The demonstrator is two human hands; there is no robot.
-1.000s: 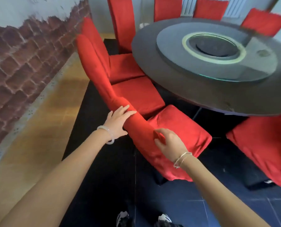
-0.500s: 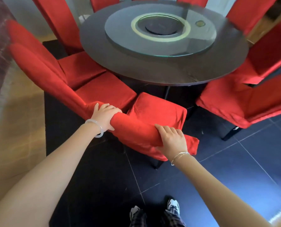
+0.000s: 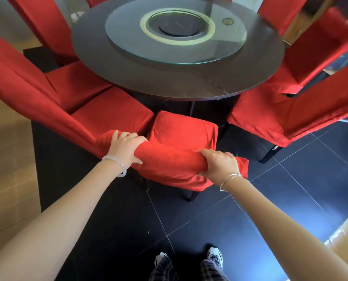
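Observation:
A chair in a red fabric cover stands right in front of me, its seat pointing at the round dark table. My left hand grips the left end of the chair's backrest top, fingers curled over it. My right hand grips the right end of the same top edge. Both wrists wear bracelets. The chair's dark legs show under the cover on the black tiles.
Several more red-covered chairs ring the table, two close on the left and two on the right. A glass turntable lies on the table. Wood flooring runs along the left. My shoes stand on the tiles.
My hands went from resting on the backrest top to gripping it at both ends. The view swung right, so the chair and table now sit centred before me.

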